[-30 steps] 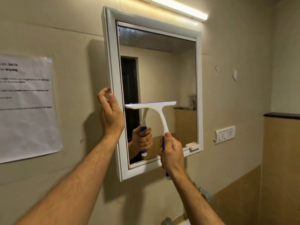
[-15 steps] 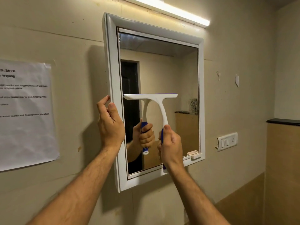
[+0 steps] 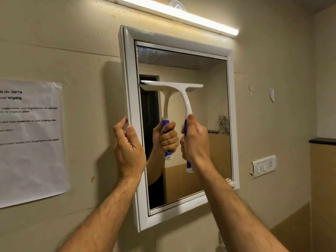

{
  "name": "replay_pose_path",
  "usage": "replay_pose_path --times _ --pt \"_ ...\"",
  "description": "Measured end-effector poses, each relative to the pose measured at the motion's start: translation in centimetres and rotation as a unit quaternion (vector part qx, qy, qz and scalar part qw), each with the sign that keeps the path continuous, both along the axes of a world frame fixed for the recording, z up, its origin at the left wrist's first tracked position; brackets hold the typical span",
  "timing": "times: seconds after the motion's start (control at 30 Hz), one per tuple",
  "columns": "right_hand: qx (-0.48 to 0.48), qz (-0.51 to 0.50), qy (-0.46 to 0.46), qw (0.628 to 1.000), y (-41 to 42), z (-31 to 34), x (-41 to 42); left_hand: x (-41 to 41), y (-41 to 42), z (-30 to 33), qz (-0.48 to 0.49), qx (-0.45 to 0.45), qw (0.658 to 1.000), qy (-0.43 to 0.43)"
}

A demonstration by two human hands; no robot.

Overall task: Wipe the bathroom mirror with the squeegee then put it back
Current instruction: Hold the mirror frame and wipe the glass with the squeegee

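Observation:
A white-framed mirror (image 3: 230, 110) hangs on the beige wall. A white squeegee (image 3: 183, 91) with a blue handle has its blade flat against the glass, in the left upper half of the mirror. My right hand (image 3: 195, 142) is closed around the blue handle below the blade. My left hand (image 3: 128, 148) grips the mirror's left frame edge at mid height, thumb on the front of the frame. The glass reflects the squeegee and the hand on its handle.
A lit tube light (image 3: 181, 14) runs above the mirror. A printed paper sheet (image 3: 31, 142) is taped to the wall at left. A white switch plate (image 3: 264, 166) sits right of the mirror, and a dark ledge (image 3: 322, 141) juts out at far right.
My right hand has slid the squeegee up the glass, from low on the mirror to its upper half. My left hand has stayed on the frame's left edge.

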State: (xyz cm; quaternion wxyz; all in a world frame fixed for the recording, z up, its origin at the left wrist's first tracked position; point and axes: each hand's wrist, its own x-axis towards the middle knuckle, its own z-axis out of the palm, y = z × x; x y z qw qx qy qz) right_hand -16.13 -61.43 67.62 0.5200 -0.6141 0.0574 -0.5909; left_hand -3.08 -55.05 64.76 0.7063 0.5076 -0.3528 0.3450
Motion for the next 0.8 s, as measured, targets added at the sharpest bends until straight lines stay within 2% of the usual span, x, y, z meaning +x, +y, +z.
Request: replay_pose_path --times 0.13,0.23,0.33,0.43,0.67,0.8 --pt "-0.019 -0.055 0.018 0.998 -0.9 -0.6 0.8 0.2 -0.1 -0.1 0.001 0.002 1.0 0.006" --pt "-0.016 0.006 0.034 0.999 -0.9 0.2 0.6 0.2 -0.1 -0.1 0.007 0.002 1.0 0.016" --pt "0.015 0.076 0.028 0.997 0.3 4.3 -0.5 0.1 -0.1 -0.1 0.006 0.006 1.0 0.023" --pt "0.011 0.073 0.031 0.997 1.1 7.3 -1.0 0.1 -0.2 -0.1 0.008 0.008 1.0 0.026" --pt "0.009 0.067 0.029 0.997 0.1 3.5 -1.3 0.0 -0.1 -0.1 0.033 0.004 0.999 0.02" --pt "0.0 0.077 0.047 0.996 0.4 5.2 -2.6 -0.1 0.0 0.1 0.041 0.019 0.999 0.017"
